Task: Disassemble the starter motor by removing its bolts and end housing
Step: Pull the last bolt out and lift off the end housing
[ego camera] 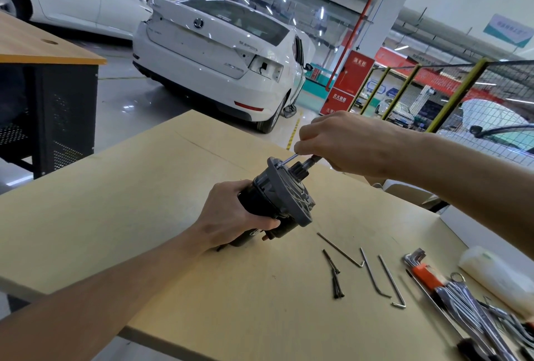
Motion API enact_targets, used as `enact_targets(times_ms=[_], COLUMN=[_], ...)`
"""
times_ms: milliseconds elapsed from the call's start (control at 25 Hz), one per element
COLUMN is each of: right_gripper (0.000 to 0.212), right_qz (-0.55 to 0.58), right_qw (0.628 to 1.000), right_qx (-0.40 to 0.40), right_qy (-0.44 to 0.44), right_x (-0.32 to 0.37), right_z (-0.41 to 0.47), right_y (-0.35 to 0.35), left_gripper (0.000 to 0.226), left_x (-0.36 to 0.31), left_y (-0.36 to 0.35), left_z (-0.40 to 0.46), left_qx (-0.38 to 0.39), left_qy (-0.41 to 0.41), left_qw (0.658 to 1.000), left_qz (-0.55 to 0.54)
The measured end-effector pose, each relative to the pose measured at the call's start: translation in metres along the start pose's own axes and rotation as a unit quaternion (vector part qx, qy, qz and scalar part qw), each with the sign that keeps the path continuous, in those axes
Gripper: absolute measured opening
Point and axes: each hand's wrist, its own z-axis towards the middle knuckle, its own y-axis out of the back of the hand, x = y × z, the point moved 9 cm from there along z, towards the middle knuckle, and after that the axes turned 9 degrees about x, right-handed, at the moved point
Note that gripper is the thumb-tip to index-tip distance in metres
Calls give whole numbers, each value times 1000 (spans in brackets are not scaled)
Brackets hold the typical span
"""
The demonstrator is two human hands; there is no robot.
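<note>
Your right hand (pixel 341 143) is pinching a thin hex key (pixel 289 160) between thumb and fingertips, its far tip sitting at a bolt on the upper edge of the grey end housing (pixel 289 195). Your left hand (pixel 231 216) is wrapping its fingers round the black body of the motor (pixel 260 207), holding it tilted off the table (pixel 144 187) with the housing end pointing up and away from you — toward your right hand.

You are working at the bolt-removal step, by the look of it. Some dark bolts (pixel 335 276) are already lying loose on the table just right of the motor, beside three more hex keys (pixel 375 279). The housing is sitting flush against the body, so it seems not yet freed.

The next move is calling for steady turns of the key while your left hand is resisting the twist. Keep the key seated square in the bolt head — whether it is fully seated cannot be made out here. The pinion shaft (pixel 310 161) is poking out just under your right fingers, close to touching them.
</note>
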Motion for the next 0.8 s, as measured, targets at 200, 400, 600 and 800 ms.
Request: enact_targets(times_ms=[200,400,600,800], right_gripper=[18,24,25,23], right_qz=[22,39,145,80], right_qw=[1000,998,989,993], right_qx=[4,-43,-23,-82], right_qy=[-15,1,10,23], right_x=[-2,-1,-4,7], right_z=[1,-3,-3,-5], right_y=[10,14,7,21], left_gripper=[56,54,57,54], left_x=[0,0,1,-2], left_y=[1,0,2,0], left_z=[0,0,1,1], left_qx=[-6,-6,-6,-2], left_qy=[0,1,2,-4], left_qw=[1000,1000,1000,1000], left_qz=[1,0,-1,14])
